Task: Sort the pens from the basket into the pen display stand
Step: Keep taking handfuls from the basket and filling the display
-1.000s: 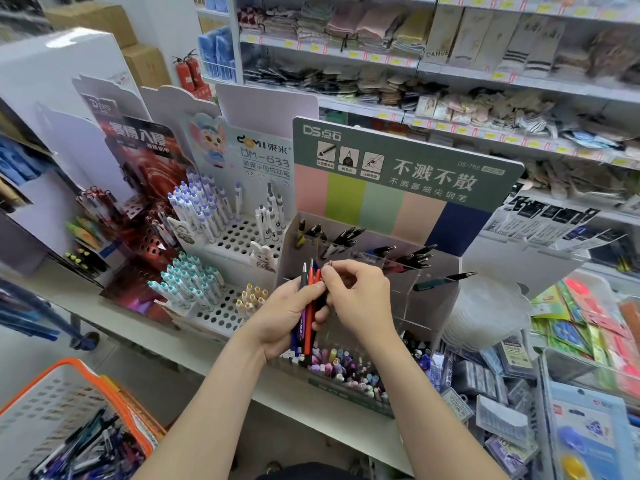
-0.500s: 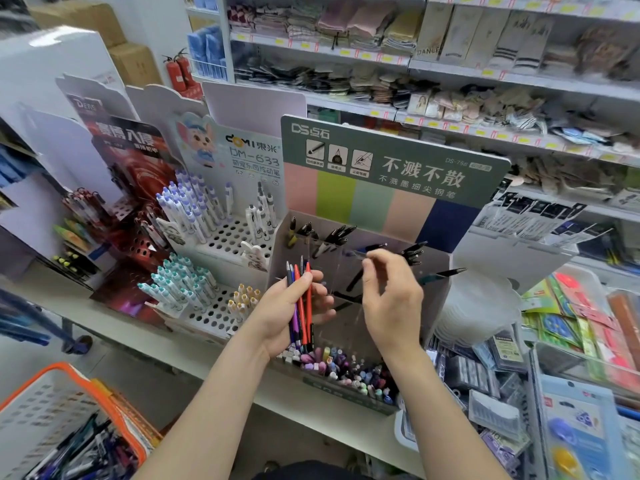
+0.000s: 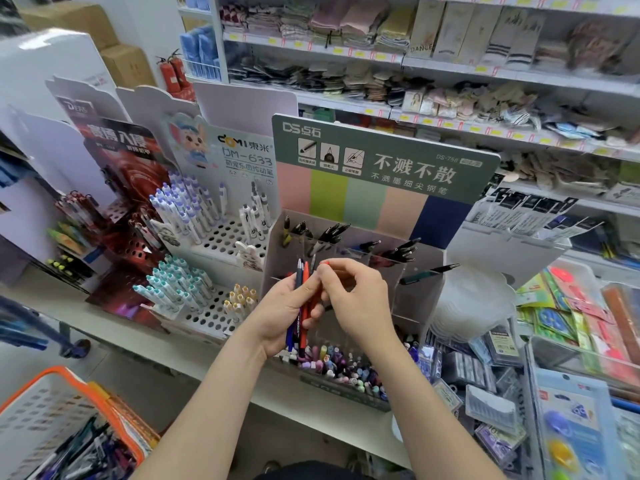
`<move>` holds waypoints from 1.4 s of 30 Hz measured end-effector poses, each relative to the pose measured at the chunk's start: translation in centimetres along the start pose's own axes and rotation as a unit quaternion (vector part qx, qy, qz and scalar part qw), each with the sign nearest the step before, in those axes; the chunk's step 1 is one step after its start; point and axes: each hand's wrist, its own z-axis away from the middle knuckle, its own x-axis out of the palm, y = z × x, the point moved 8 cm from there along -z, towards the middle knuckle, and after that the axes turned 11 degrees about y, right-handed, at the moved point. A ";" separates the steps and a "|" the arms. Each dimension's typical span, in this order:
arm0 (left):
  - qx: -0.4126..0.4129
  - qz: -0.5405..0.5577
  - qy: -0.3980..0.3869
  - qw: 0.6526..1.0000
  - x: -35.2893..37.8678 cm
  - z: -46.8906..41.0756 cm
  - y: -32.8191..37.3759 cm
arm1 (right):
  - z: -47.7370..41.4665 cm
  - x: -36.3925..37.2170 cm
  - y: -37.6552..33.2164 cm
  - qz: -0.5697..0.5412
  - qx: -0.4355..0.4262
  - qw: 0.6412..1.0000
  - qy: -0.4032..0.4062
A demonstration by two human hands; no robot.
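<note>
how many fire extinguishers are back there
2. The left fire extinguisher and right fire extinguisher stand side by side behind the white display cards; others may be hidden.

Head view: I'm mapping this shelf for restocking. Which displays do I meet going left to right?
Red display stand → white DOMI pen stand → green-topped pen display stand → pale plastic stack → colourful packets near the right edge.

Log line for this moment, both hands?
left hand: holds pen bundle | right hand: pinches red pen | pen display stand: behind hands | basket: lower left
</note>
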 end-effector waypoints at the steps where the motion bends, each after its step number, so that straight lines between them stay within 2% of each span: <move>1: 0.004 -0.002 0.000 1.000 -0.1 0.2 0.2 | -0.2 0.3 0.3 -0.017 0.021 1.000 -0.011; 4: 0.017 0.000 0.043 0.999 -1.3 0.4 0.5 | -0.7 1.0 -0.1 -0.050 0.024 0.998 -0.003; 6: 0.022 0.022 0.113 0.993 -3.0 0.2 0.5 | -0.7 0.1 -1.9 -0.060 -0.044 0.994 0.076; 8: 0.019 0.034 0.187 0.982 -5.1 0.3 0.4 | -0.3 -1.4 -3.8 -0.091 -0.105 0.975 0.176; 10: 0.004 0.045 0.229 0.972 -6.8 0.5 0.2 | -0.3 -1.7 -4.7 -0.090 -0.145 0.960 0.222; 12: -0.011 0.052 0.236 0.970 -7.7 0.7 -0.1 | -0.6 -0.4 -5.0 -0.048 -0.187 0.960 0.205; 14: -0.018 0.061 0.223 0.973 -7.8 0.9 -0.2 | -1.0 1.6 -4.7 0.007 -0.221 0.963 0.155; 18: -0.024 0.080 0.184 0.979 -7.5 1.3 -0.1 | -1.7 5.9 -2.2 0.125 -0.199 0.971 0.030; 21: -0.013 0.050 0.158 0.986 -7.6 1.3 0.3 | -1.5 6.7 -1.5 0.199 -0.182 0.963 0.014; 24: 0.019 0.015 0.131 0.991 -7.3 1.3 0.8 | -0.9 6.1 -2.7 0.165 -0.177 0.970 0.029; 29: 0.046 -0.014 0.073 0.996 -6.0 1.4 1.1 | -0.5 6.5 -2.9 0.052 -0.028 0.994 -0.095; 31: 0.041 -0.022 0.082 0.996 -6.0 1.3 1.0 | -0.9 5.9 -2.8 0.030 0.008 0.997 -0.073; 33: 0.027 -0.014 0.115 0.993 -6.4 1.2 0.9 | -1.5 4.2 -3.3 -0.003 0.000 1.000 0.025; 35: 0.017 0.026 0.153 0.988 -7.1 1.1 0.7 | -1.6 1.9 -4.6 -0.049 -0.058 0.987 0.139; 37: 0.013 0.062 0.176 0.982 -7.8 1.1 0.6 | -1.3 0.5 -5.8 -0.058 -0.136 0.969 0.198; 39: 0.007 0.079 0.182 0.980 -8.2 0.9 0.4 | -1.5 0.9 -5.6 -0.030 -0.183 0.965 0.187; 42: -0.004 0.091 0.177 0.980 -8.3 0.7 0.1 | -1.9 4.2 -3.5 0.082 -0.216 0.968 0.098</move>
